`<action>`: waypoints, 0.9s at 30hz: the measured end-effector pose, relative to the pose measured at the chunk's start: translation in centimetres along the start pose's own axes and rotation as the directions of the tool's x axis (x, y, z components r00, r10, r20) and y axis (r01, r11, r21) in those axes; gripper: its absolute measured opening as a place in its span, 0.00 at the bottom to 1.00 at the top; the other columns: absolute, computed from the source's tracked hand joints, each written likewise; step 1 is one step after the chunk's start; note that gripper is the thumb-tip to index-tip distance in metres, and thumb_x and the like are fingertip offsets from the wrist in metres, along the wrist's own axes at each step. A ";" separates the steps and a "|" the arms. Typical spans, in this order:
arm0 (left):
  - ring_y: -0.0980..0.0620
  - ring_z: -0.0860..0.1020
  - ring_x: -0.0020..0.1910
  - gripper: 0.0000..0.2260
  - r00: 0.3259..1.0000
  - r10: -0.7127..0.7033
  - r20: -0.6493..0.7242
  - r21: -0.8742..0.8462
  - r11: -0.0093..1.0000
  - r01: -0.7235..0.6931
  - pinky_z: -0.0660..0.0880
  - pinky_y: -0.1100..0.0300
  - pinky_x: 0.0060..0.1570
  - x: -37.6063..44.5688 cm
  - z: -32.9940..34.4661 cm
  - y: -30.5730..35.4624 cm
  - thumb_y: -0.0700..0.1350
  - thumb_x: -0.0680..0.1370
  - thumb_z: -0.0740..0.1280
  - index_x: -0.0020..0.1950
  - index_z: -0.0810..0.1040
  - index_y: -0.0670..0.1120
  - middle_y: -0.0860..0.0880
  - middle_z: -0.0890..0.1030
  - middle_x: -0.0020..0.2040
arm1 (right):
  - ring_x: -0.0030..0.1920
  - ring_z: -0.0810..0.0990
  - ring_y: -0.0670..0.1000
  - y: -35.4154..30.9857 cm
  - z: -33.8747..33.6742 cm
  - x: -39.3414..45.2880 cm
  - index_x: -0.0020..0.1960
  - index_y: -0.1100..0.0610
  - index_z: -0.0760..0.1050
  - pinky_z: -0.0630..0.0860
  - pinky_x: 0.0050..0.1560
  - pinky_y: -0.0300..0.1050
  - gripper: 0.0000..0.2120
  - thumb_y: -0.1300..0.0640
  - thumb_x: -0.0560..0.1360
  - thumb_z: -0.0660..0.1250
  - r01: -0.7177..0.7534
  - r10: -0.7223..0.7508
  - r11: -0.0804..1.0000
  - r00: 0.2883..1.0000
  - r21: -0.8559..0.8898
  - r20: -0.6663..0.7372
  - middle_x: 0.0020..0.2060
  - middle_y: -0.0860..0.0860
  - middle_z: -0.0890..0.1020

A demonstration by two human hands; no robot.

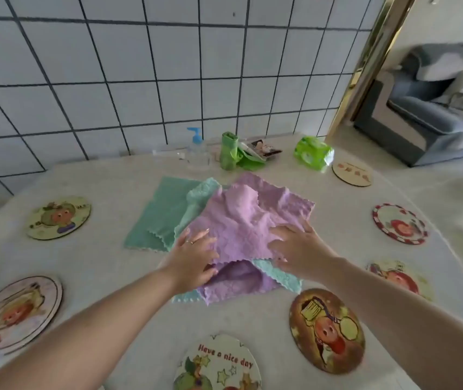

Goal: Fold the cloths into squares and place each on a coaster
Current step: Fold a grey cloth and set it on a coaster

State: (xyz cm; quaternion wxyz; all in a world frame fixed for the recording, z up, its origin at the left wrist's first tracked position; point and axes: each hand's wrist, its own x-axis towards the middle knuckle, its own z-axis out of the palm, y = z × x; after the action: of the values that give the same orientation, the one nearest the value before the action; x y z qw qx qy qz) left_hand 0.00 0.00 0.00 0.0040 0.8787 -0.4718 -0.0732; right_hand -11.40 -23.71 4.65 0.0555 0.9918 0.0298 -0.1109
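A rumpled purple cloth [248, 220] lies on top of a loose pile in the middle of the table, over a second purple cloth [233, 285] and mint green cloths [162, 215]. My left hand [193, 257] rests on the purple cloth's near left edge, thumb tucked under that edge. My right hand [295, 246] lies on its near right part, fingers spread and pressing the fabric. Round picture coasters ring the pile: far left [58, 218], near left [16, 311], near centre [219, 364], near right [326, 330], right [399, 223] and far right [351, 173].
Along the tiled wall stand a clear pump bottle [196, 150], a green bag roll [228, 150], a small packet [264, 149] and a green tissue pack [313, 152]. Another coaster [404, 277] lies partly behind my right forearm. A doorway with a sofa opens at right.
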 end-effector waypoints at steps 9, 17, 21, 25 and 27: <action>0.43 0.52 0.75 0.21 0.989 -0.139 0.054 0.018 0.990 0.138 0.53 0.38 0.71 1.7 5.4 3.0 0.52 0.75 0.62 0.68 0.70 0.51 0.43 0.56 0.76 | 0.75 0.52 0.54 2.1 6.4 2.0 0.72 0.49 0.63 0.50 0.74 0.57 0.24 0.50 0.76 0.61 0.192 -0.192 0.981 0.979 0.010 0.066 0.75 0.54 0.53; 0.46 0.72 0.65 0.22 0.968 -0.213 -0.134 -0.033 0.977 0.211 0.70 0.45 0.63 1.6 5.6 3.0 0.54 0.72 0.58 0.62 0.75 0.44 0.46 0.73 0.67 | 0.70 0.66 0.53 4.6 8.5 3.2 0.72 0.57 0.63 0.60 0.72 0.52 0.28 0.53 0.74 0.63 0.320 -0.313 0.945 0.945 0.067 -0.090 0.72 0.53 0.65; 0.45 0.80 0.51 0.20 0.950 -0.207 -0.234 -0.006 0.977 0.211 0.77 0.51 0.52 1.9 3.7 2.8 0.46 0.69 0.70 0.60 0.77 0.41 0.45 0.77 0.59 | 0.55 0.80 0.50 6.1 7.7 3.9 0.64 0.55 0.74 0.77 0.58 0.50 0.26 0.55 0.67 0.72 0.380 -0.344 0.921 0.896 0.084 -0.279 0.60 0.50 0.78; 0.46 0.82 0.45 0.28 0.911 -0.275 -0.306 -0.008 0.958 0.286 0.79 0.55 0.43 2.4 0.9 2.4 0.38 0.65 0.74 0.65 0.72 0.43 0.45 0.73 0.61 | 0.56 0.79 0.53 7.5 4.2 5.8 0.66 0.56 0.71 0.78 0.53 0.52 0.27 0.66 0.69 0.69 0.374 -0.278 0.912 0.865 0.168 -0.417 0.60 0.51 0.76; 0.44 0.79 0.52 0.28 0.877 -0.359 -0.320 -0.116 0.933 0.339 0.78 0.52 0.49 2.7 -0.6 1.9 0.33 0.71 0.66 0.70 0.66 0.47 0.47 0.68 0.67 | 0.56 0.78 0.54 7.7 1.7 6.8 0.67 0.56 0.70 0.78 0.52 0.52 0.27 0.69 0.69 0.67 0.373 -0.253 0.909 0.847 0.185 -0.467 0.59 0.51 0.76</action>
State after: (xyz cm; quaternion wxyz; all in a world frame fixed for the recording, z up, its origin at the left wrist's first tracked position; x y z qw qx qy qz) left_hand -0.03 -3.37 0.39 0.0960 0.9482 -0.2957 0.0651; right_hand -4.62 -31.25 2.31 -0.1065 0.9709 0.1887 0.1015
